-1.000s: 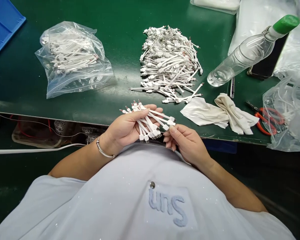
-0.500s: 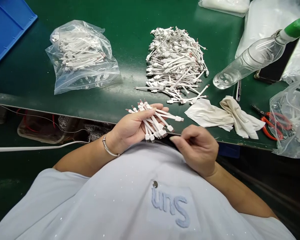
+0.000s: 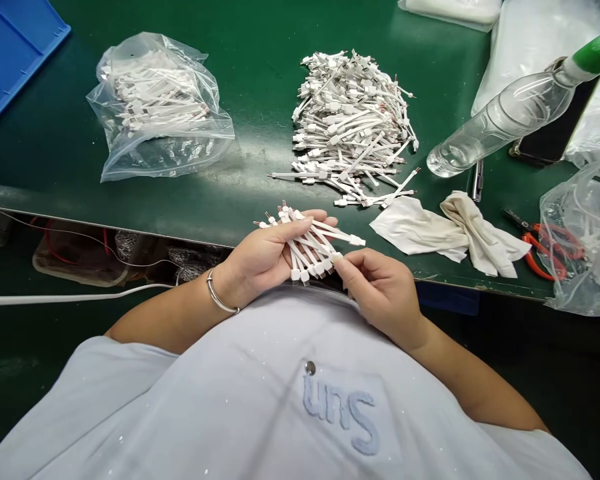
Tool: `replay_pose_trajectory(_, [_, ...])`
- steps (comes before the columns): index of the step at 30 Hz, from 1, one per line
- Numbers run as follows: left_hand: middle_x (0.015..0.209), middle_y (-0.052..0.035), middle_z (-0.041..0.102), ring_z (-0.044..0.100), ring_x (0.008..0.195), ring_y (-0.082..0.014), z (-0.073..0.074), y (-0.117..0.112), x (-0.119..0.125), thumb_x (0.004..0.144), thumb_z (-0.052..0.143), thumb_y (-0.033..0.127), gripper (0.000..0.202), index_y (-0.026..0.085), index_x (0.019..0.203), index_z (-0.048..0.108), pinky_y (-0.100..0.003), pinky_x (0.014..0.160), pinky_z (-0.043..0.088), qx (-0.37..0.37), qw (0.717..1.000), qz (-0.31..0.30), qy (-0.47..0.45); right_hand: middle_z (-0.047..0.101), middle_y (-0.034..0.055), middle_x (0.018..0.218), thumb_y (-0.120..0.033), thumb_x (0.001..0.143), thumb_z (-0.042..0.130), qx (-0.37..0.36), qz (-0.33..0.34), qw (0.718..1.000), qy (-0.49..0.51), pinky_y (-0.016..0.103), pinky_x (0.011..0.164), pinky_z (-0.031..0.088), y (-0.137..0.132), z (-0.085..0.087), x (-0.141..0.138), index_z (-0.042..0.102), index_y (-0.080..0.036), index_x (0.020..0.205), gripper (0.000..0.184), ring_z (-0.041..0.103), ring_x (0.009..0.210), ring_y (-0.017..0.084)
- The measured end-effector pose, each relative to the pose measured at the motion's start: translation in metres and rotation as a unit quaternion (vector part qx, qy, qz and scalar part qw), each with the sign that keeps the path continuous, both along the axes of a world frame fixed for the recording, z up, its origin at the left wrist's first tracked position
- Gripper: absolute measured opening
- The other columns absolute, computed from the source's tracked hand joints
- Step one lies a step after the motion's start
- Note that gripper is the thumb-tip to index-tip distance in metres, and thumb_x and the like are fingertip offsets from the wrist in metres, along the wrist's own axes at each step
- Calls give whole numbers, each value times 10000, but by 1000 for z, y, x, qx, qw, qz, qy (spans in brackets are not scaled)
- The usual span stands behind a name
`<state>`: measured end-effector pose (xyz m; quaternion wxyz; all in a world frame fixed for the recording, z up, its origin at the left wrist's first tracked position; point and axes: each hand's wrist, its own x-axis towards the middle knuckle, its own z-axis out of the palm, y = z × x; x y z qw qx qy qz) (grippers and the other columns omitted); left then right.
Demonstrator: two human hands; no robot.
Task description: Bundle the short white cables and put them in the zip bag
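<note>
My left hand [image 3: 265, 257] lies palm up at the table's front edge, its thumb pressed over a fanned bunch of short white cables [image 3: 307, 250]. Bare reddish wire ends stick out past the thumb, and the flat white connectors point towards me and to the right. My right hand [image 3: 385, 290] pinches the connector end of one cable in the bunch between thumb and forefinger. Beyond the hands, a large heap of the same cables [image 3: 353, 127] lies on the green table [image 3: 260, 80]. A clear zip bag [image 3: 165, 157] with more cables lies to the left.
On the right are a clear bottle [image 3: 505, 120] with a green cap, a crumpled white cloth [image 3: 420, 223], red-handled cutters [image 3: 540, 257], a pen [image 3: 477, 180], a dark phone-like object [image 3: 555, 133] and plastic bags [image 3: 580, 220]. A blue bin [image 3: 15, 53] stands at the far left.
My right hand has moved left to the bunch and taken a connector end between thumb and forefinger. The left hand still holds the bunch in nearly the same place.
</note>
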<state>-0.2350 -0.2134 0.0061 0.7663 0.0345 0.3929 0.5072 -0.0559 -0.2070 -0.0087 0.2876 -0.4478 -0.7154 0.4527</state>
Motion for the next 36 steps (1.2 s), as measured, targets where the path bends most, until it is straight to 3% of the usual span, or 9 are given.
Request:
replay_pose_trajectory(4, [980,-83,707,680,829,-174,-1,0,0,896,476,125,198,113,918,672,-398,924,497,-4,1000,-8,-7,543,-22,518,-471,862,594,-124,-39,990,61,234,461,388,3,-1,0,566,-190,635,362,467,439,86])
replay_pose_trajectory(10, [968,-68,705,678,841,-172,-1,-1,0,911,464,128,210,118,897,673,-407,937,493,1,1000,-3,-13,596,16,518,-621,796,594,-221,-55,969,101,240,444,441,6,-6,-1,654,-161,650,486,534,422,104])
replay_pose_trajectory(17, [966,-65,708,680,827,-165,0,-1,0,928,443,135,231,120,901,672,-382,908,513,7,1000,-6,-8,606,-21,541,-446,691,774,-247,-48,961,117,213,421,414,7,-1,-5,684,-166,759,302,497,414,77])
replay_pose_trajectory(24, [959,-66,707,684,837,-173,-2,-3,1,930,435,127,235,111,907,668,-407,942,489,15,1000,-6,-18,515,-64,469,-388,730,758,-279,-57,942,176,164,360,330,8,-9,-12,573,-174,661,292,420,382,45])
replay_pose_trajectory(29, [938,-71,708,678,823,-156,-3,-2,1,916,444,109,221,102,897,664,-395,979,463,5,1000,5,-23,535,-70,493,-400,751,741,-261,-87,940,199,155,379,348,8,-13,-7,555,-176,672,302,440,388,39])
replay_pose_trajectory(31, [942,-72,708,676,827,-155,-2,-1,1,917,440,107,220,102,901,659,-388,974,466,5,1000,8,-23,565,-52,506,-452,768,713,-262,-70,947,172,160,392,362,8,-12,-2,574,-169,668,331,471,397,45])
replay_pose_trajectory(36, [966,-73,701,675,839,-165,-3,1,0,911,458,130,201,107,949,655,-421,981,465,4,1000,-2,-28,675,17,609,-498,771,688,-296,61,951,57,164,416,381,7,-3,3,691,-143,798,356,526,451,60])
